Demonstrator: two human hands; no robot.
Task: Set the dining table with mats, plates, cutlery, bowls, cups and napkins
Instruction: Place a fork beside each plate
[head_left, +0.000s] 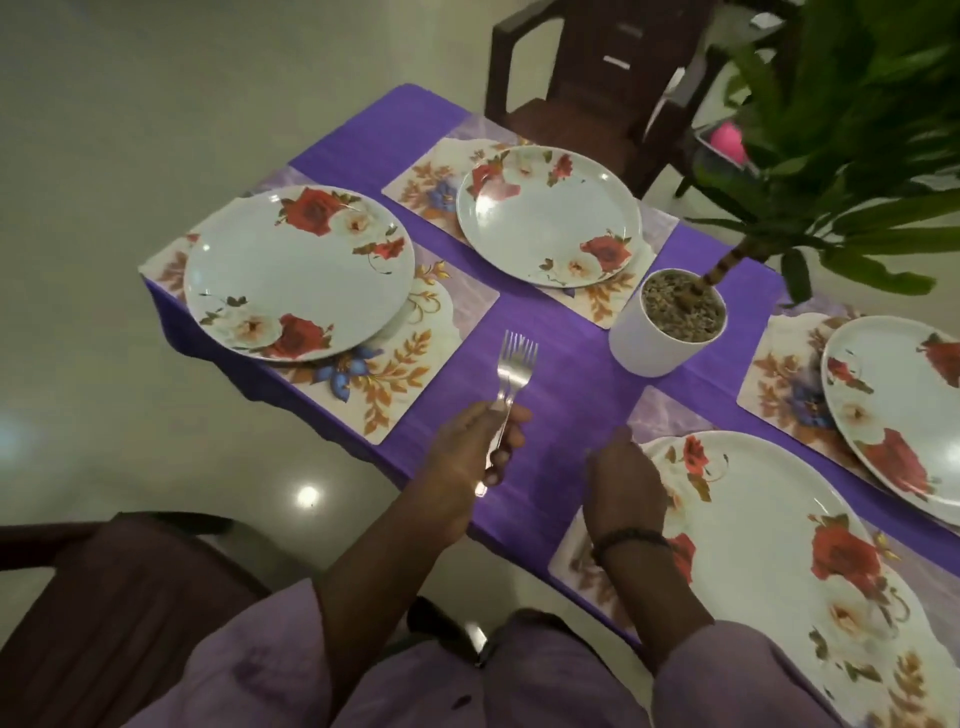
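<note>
My left hand (475, 447) grips a bunch of steel forks (514, 371) by their handles, tines pointing away over the purple tablecloth (561, 415). Several floral mats each carry a white plate with red roses: one at the left (298, 273), one at the far side (548, 215), one near me at the right (769, 540), one at the right edge (898, 405). My right hand (621, 480) hovers over the left rim of the near plate, fingers curled down, holding nothing that I can see.
A white pot (665, 322) with a tall green plant stands mid-table, its leaves overhanging the right side. A dark brown chair (597, 78) stands at the far end, another (104, 597) at my lower left. A pink object (727, 143) lies behind the plant.
</note>
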